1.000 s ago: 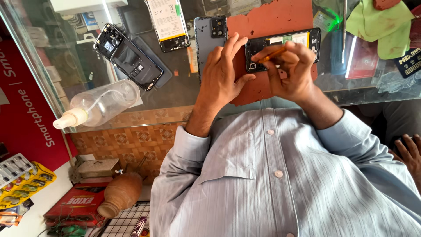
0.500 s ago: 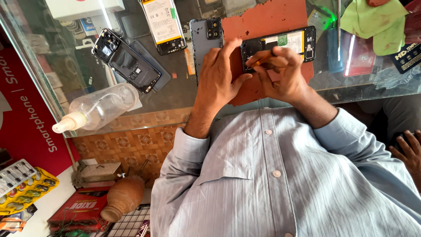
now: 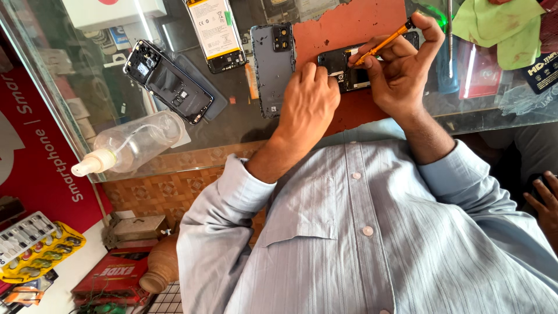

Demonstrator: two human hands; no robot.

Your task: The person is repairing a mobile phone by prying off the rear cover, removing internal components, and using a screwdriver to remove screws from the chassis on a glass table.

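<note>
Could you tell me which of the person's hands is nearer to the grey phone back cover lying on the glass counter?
Left. The left hand rests right beside the grey back cover, about touching its edge. The right hand, gripping an orange screwdriver, is farther off, over the opened phone.

Opened black phone (image 3: pixel 349 68) flat under orange screwdriver (image 3: pixel 381 44)

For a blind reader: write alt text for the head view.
The right hand holds an orange screwdriver to an opened phone on a red mat, while the left hand steadies the phone. A grey back cover, another opened phone and a battery lie alongside.
</note>
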